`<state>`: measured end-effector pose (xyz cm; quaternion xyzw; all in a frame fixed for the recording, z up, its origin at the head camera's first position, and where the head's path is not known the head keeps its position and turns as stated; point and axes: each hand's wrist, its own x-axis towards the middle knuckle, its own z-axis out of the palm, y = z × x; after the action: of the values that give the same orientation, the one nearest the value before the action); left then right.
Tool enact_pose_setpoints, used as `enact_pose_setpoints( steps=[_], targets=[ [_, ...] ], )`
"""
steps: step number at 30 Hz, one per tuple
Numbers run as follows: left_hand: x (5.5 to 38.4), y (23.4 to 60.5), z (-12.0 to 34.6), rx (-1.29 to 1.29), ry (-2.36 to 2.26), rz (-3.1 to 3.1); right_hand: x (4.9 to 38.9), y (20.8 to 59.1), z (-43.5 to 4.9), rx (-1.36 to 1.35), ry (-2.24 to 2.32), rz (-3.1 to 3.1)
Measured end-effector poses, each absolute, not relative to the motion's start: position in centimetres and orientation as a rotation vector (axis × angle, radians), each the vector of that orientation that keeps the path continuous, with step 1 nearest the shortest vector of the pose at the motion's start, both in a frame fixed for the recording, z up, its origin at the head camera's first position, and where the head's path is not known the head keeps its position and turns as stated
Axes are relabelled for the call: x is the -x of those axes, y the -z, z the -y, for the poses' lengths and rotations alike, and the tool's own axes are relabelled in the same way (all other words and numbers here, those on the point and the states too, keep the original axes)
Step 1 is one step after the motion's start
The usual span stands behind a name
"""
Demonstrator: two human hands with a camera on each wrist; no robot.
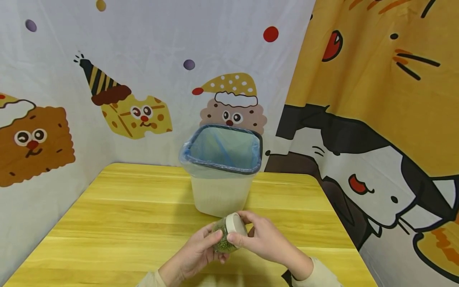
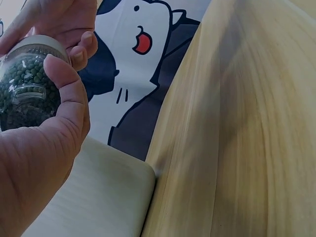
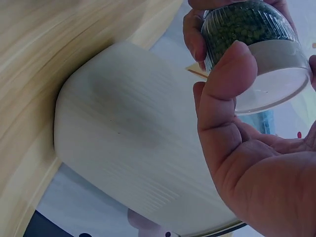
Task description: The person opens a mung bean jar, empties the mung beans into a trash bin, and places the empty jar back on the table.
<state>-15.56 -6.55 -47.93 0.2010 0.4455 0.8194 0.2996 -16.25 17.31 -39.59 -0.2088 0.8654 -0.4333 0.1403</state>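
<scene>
Both hands hold a small clear jar [image 1: 223, 241] of green beans or pellets, tilted above the table. Its white lid [image 1: 235, 224] is on and points up and to the right in the head view. My left hand [image 1: 197, 249] grips the ribbed glass body, thumb on the near side. With thumb and fingers, my right hand [image 1: 263, 239] grips the lid's rim. In the right wrist view the jar [image 3: 247, 24] shows its pale lid [image 3: 276, 74] from the top. Green contents fill much of the jar [image 2: 27, 89] in the left wrist view.
Just beyond the hands stands a white bin [image 1: 222, 195] with a dark rim and a blue-tinted plastic liner [image 1: 229, 147]. The wood-grain table [image 1: 125, 215] reaches back to a cartoon-printed cloth [image 1: 150, 48]. A small dark object [image 1: 287, 276] shows beside the right sleeve.
</scene>
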Motion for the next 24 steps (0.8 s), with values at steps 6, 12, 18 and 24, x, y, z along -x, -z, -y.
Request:
enact_pose_setpoints(
  steps=[6,12,18,24],
  targets=[
    [15.46,48.03,6.5,-0.538,-2.181,-1.186,16.23,39.45,-17.16,0.594,1.227,-2.502],
    [15.4,48.17,6.49,-0.537,-2.191,-1.178,16.07,39.38,-17.04,0.614,1.206,-2.518],
    [15.37,48.23,6.46,-0.545,-2.203,-1.164,15.92,39.52,-17.12,0.688,1.168,-2.562],
    [15.36,48.24,6.6,-0.606,-2.208,-1.148,15.99,39.85,-17.17,0.852,1.182,-2.591]
  ],
)
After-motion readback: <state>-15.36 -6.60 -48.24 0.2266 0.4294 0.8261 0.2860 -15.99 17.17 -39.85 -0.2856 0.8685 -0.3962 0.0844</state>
